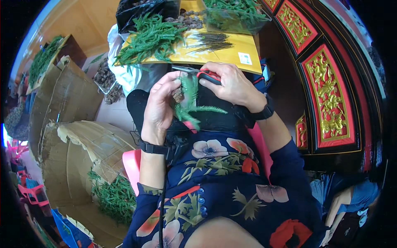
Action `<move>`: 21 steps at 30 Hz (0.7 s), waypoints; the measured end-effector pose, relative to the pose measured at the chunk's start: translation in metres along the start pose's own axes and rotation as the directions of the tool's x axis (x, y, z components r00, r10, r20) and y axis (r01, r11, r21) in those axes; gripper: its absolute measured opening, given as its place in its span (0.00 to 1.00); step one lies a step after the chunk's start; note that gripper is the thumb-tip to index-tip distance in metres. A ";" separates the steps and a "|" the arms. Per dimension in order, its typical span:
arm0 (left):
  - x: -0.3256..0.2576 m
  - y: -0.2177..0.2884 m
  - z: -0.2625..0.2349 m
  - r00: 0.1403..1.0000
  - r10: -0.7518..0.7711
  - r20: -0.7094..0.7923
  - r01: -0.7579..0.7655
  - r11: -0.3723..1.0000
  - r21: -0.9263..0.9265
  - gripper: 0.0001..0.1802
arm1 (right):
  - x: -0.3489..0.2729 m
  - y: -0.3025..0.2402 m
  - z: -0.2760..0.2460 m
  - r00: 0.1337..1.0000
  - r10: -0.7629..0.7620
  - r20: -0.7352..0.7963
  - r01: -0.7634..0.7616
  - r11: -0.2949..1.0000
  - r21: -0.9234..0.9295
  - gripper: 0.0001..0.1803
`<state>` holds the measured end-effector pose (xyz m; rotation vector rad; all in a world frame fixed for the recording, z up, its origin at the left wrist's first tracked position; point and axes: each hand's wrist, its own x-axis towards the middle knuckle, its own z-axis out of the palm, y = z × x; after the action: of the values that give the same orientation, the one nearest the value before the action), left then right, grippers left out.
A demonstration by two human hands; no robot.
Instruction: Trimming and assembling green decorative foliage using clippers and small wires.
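Observation:
My left hand (159, 105) is closed around a small brown cone with a green feathery sprig (191, 105) sticking out to the right. My right hand (231, 84) grips red-handled scissors (206, 75) whose blades point left, just above the sprig and close to my left fingertips. Both hands are over my lap, in front of a yellow sheet (219, 51) that carries a pile of green sprigs (149, 39), a bundle of thin dark stems (209, 41) and several brown cones (184, 20).
Torn cardboard boxes (78, 149) stand at my left, one holding more green sprigs (113, 198). A clear container of greenery (235, 16) and a black bag (140, 10) sit at the far edge. A red and gold carved panel (331, 95) runs along the right.

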<state>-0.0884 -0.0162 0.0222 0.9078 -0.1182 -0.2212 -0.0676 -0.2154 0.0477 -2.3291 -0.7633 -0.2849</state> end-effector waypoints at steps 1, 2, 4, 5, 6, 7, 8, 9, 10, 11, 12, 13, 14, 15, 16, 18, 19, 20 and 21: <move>0.001 -0.001 -0.001 1.000 0.004 -0.003 -0.004 1.000 -0.003 0.08 | -0.003 -0.002 -0.001 0.999 0.033 0.005 -0.033 0.999 -0.017 0.12; 0.002 -0.003 -0.003 0.997 0.066 -0.048 -0.060 0.992 0.112 0.08 | -0.005 -0.005 -0.002 0.998 0.065 0.007 -0.065 0.997 -0.036 0.13; 0.003 -0.005 -0.003 0.973 0.200 -0.117 -0.150 0.928 0.341 0.08 | -0.010 -0.010 -0.001 0.995 0.102 0.021 -0.101 0.994 -0.047 0.13; 0.002 -0.006 -0.004 0.972 0.203 -0.119 -0.152 0.928 0.340 0.08 | -0.012 -0.012 0.000 0.989 0.143 0.033 -0.141 0.988 -0.057 0.14; 0.000 -0.005 -0.002 0.962 0.238 -0.134 -0.174 0.912 0.372 0.08 | -0.014 -0.013 0.001 0.982 0.184 0.044 -0.181 0.981 -0.067 0.14; -0.001 -0.004 0.000 0.951 0.273 -0.145 -0.194 0.893 0.405 0.08 | -0.014 -0.014 0.000 0.982 0.183 0.043 -0.180 0.981 -0.068 0.14; -0.001 -0.004 0.001 0.939 0.307 -0.155 -0.213 0.873 0.438 0.08 | -0.013 -0.015 0.000 0.981 0.188 0.046 -0.185 0.981 -0.059 0.14; -0.001 -0.004 0.002 0.939 0.307 -0.154 -0.213 0.873 0.438 0.08 | -0.013 -0.016 -0.001 0.980 0.193 0.049 -0.191 0.980 -0.050 0.14; 0.000 -0.005 0.002 0.929 0.336 -0.157 -0.227 0.850 0.475 0.08 | -0.013 -0.017 -0.001 0.979 0.199 0.053 -0.197 0.980 -0.041 0.13; 0.000 -0.006 0.002 0.918 0.364 -0.158 -0.240 0.825 0.511 0.08 | -0.012 -0.018 -0.002 0.979 0.199 0.052 -0.197 0.979 -0.041 0.13; 0.001 -0.007 0.002 0.906 0.393 -0.158 -0.251 0.799 0.547 0.09 | -0.011 -0.019 -0.003 0.977 0.203 0.067 -0.200 0.979 -0.047 0.13; 0.001 -0.008 0.002 0.906 0.392 -0.157 -0.251 0.799 0.547 0.09 | -0.010 -0.020 -0.003 0.975 0.207 0.082 -0.203 0.978 -0.053 0.14; 0.002 -0.009 0.001 0.894 0.423 -0.148 -0.270 0.772 0.575 0.09 | -0.009 -0.020 -0.004 0.973 0.211 0.096 -0.206 0.977 -0.059 0.14; 0.003 -0.009 0.001 0.881 0.453 -0.137 -0.289 0.744 0.603 0.09 | -0.009 -0.021 -0.004 0.973 0.211 0.096 -0.206 0.977 -0.058 0.14; 0.003 -0.009 0.000 0.867 0.482 -0.125 -0.307 0.714 0.630 0.09 | -0.009 -0.022 -0.004 0.970 0.222 0.104 -0.217 0.975 -0.054 0.14; 0.003 -0.010 0.001 0.847 0.524 -0.088 -0.333 0.653 0.680 0.09 | -0.009 -0.023 -0.004 0.962 0.246 0.115 -0.242 0.969 -0.046 0.14; 0.003 -0.010 0.001 0.825 0.563 -0.050 -0.357 0.588 0.726 0.09 | -0.008 -0.023 -0.004 0.962 0.248 0.113 -0.244 0.969 -0.047 0.14; 0.003 -0.010 0.001 0.801 0.599 -0.010 -0.378 0.518 0.767 0.09 | -0.008 -0.023 -0.004 0.962 0.247 0.120 -0.244 0.969 -0.038 0.14; 0.004 -0.010 0.001 0.801 0.599 -0.008 -0.380 0.518 0.766 0.09 | -0.008 -0.023 -0.003 0.961 0.245 0.128 -0.244 0.969 -0.029 0.14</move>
<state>-0.0862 -0.0234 0.0148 1.6746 -0.2158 0.5591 -0.0874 -0.2074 0.0590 -2.4425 -0.5268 -0.0281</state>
